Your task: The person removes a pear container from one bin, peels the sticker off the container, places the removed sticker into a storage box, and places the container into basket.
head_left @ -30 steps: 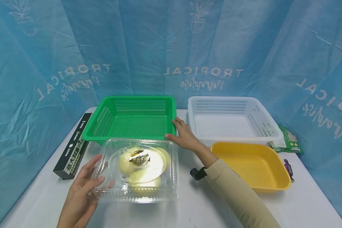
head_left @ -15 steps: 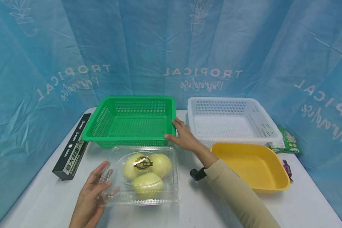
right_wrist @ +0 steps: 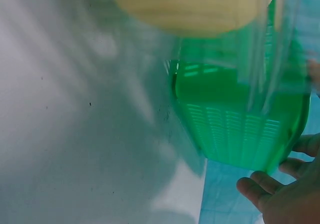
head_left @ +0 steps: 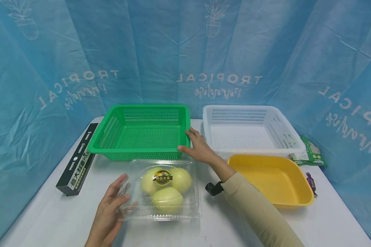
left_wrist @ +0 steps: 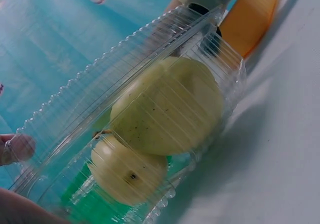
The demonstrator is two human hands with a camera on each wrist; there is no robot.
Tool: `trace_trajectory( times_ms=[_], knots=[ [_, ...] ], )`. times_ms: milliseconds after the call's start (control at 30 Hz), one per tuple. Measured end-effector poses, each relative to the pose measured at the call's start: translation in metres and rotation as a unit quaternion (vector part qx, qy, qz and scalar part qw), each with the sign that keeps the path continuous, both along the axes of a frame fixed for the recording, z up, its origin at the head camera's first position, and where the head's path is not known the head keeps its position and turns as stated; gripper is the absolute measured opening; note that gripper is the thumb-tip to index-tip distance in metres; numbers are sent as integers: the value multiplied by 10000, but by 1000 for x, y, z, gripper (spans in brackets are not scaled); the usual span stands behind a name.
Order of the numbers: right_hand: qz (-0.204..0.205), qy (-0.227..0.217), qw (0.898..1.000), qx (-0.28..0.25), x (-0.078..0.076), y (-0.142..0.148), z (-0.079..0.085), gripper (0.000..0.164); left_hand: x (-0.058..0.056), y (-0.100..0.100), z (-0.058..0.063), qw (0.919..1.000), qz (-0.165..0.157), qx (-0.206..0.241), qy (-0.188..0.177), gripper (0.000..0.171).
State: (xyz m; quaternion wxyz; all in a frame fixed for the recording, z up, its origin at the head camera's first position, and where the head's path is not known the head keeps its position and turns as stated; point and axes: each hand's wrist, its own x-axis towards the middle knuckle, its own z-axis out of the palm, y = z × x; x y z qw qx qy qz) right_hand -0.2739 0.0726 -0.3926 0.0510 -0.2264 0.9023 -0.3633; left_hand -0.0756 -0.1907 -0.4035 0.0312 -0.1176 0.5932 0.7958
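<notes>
Left hand (head_left: 109, 211) and right hand (head_left: 200, 148): bare. Right arm (head_left: 223, 168): creased beige sleeve (head_left: 261, 211); black, rounded fitting (head_left: 214, 189) projects left beside its cuff (head_left: 232, 183).

L hand (head_left: 109, 210) is holding lidded box (head_left: 190, 202) on its R, fruit (head_left: 167, 199) lying inside — long carton (head_left: 79, 164) is lying L of same hand. R hand (head_left: 200, 147) is touching 1st basket (head_left: 142, 151); 2nd basket (head_left: 241, 137) is standing to R, w/ tub (head_left: 275, 181) before it.

The box (head_left: 143, 201) is glossy, ribbed clear plastic; the green basket (head_left: 139, 151), smooth-rimmed plastic; the curtain (head_left: 153, 51), creased and faintly shiny.
</notes>
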Motion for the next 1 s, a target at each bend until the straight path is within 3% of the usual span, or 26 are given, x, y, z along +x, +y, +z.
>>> trace_trajectory(
  times_ms=[467,700,1000],
  knots=[
    [30,67,10000,8,1,1,0,83,-4,14,-4,9999,-44,49,119,65],
    [57,51,10000,-26,0,1,-1,83,-5,18,-8,9982,-93,-588,59,65],
    [80,64,9999,8,1,1,0,82,-7,17,-16,9912,-341,-1242,294,71]
  ],
)
